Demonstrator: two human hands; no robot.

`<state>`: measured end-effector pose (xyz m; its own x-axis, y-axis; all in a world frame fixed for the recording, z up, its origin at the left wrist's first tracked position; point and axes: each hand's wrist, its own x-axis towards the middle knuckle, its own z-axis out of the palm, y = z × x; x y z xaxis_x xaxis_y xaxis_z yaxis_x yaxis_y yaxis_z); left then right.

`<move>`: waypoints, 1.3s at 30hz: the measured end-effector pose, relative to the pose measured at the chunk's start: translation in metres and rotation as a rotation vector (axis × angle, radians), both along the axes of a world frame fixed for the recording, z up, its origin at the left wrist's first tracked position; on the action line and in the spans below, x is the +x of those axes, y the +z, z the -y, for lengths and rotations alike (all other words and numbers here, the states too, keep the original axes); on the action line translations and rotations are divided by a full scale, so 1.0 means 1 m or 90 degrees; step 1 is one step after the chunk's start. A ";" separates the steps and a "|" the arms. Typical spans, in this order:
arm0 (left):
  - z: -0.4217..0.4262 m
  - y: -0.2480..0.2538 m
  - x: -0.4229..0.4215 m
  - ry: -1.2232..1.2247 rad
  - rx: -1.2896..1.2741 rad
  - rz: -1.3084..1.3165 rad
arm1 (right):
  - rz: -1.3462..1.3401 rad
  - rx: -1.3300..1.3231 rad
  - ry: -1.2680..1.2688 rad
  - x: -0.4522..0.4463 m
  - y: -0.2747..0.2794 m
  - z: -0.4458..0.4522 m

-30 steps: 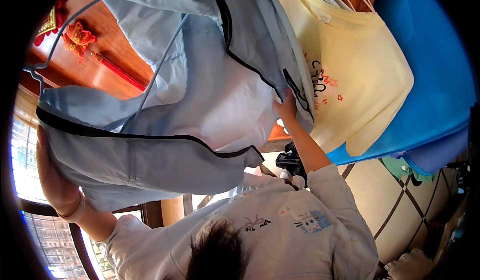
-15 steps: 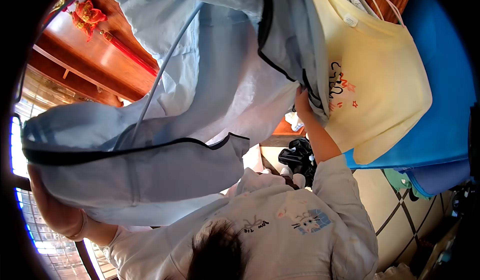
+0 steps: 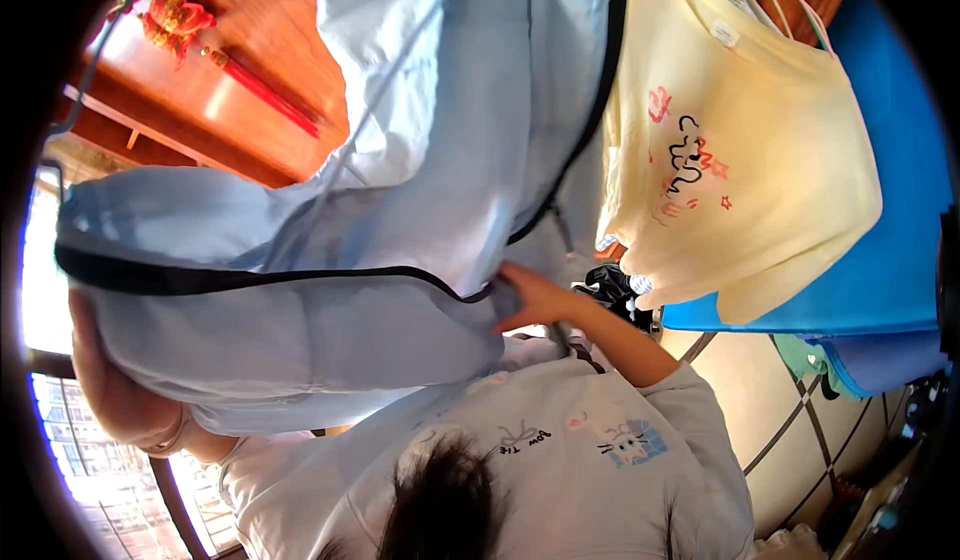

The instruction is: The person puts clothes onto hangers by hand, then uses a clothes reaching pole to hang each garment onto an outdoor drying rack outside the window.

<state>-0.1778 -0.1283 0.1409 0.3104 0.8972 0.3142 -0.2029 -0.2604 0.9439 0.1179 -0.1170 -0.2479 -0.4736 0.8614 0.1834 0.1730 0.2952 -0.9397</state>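
Note:
A large, light grey-blue jacket (image 3: 400, 340) with black edging spreads across the middle, its inside facing up. At the far left my left hand (image 3: 125, 390) is closed round its outer end, with the fingertips hidden behind the cloth. My right hand (image 3: 535, 297) grips the jacket's black edge near the centre, just in front of my body. Thumb and fingers close on the fabric there, slightly blurred. A thin grey rod (image 3: 370, 125) runs slantwise across the jacket's opening. Right of the jacket hangs a yellow shirt (image 3: 780, 170) with a printed design, apart from my right hand.
Blue fabric (image 3: 900, 160) stretches behind the yellow shirt. Wooden furniture (image 3: 265, 20) with a red tasselled ornament (image 3: 265, 95) stands at upper left. A black plastic bag (image 3: 610, 285) lies below, on the tiled floor (image 3: 720, 400). A barred window (image 3: 75, 440) is at lower left.
My right hand has moved left and down, bringing the jacket's far black edge toward the near one. The yellow shirt is more uncovered. My left hand keeps its hold, slightly higher.

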 end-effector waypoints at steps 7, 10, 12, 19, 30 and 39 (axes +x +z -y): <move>-0.076 -0.036 0.093 0.070 -0.168 -0.013 | 0.148 -0.012 -0.064 -0.004 0.020 0.042; -0.115 -0.070 0.135 0.072 0.029 -0.119 | 0.098 -0.106 -0.219 0.045 0.063 0.073; -0.159 -0.095 0.155 -0.022 -0.025 -0.214 | -0.170 -0.188 -0.299 0.062 0.087 0.096; -0.262 -0.160 0.326 0.176 0.359 -0.518 | -0.357 -0.082 -0.331 0.076 0.171 0.070; -0.325 -0.210 0.408 0.236 0.258 -0.546 | -0.552 -0.270 -0.395 0.118 0.159 -0.059; -0.068 -0.275 0.223 -0.143 -0.466 -0.064 | -0.500 -0.393 -0.468 0.100 0.120 -0.110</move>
<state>0.0452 -0.0601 -0.1343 0.5050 0.7776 -0.3745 -0.0817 0.4750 0.8762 0.2183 -0.0067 -0.1280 0.2130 0.9191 -0.3314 -0.5620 -0.1622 -0.8111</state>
